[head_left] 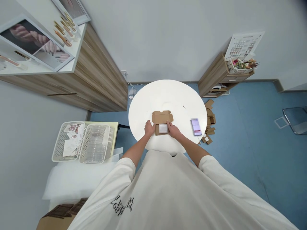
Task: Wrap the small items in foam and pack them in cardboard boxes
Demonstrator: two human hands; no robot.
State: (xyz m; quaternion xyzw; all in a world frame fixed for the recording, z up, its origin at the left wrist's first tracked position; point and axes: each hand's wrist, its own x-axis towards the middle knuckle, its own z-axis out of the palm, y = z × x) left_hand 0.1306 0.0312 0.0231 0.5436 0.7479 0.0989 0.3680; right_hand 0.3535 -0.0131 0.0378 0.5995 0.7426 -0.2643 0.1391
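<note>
A small brown cardboard box lies open on the round white table, its lid flap folded back away from me. A white item sits inside the box. My left hand presses against the box's left side with fingers curled on its edge. My right hand grips the box's right side, fingers reaching over the rim beside the white item. A phone lies on the table to the right of the box.
Several folded brown boxes are piled on the blue floor at the table's right. Two white baskets with papers and clear packets stand at my left. Wooden cabinets flank the wall; a smaller shelf unit stands far right.
</note>
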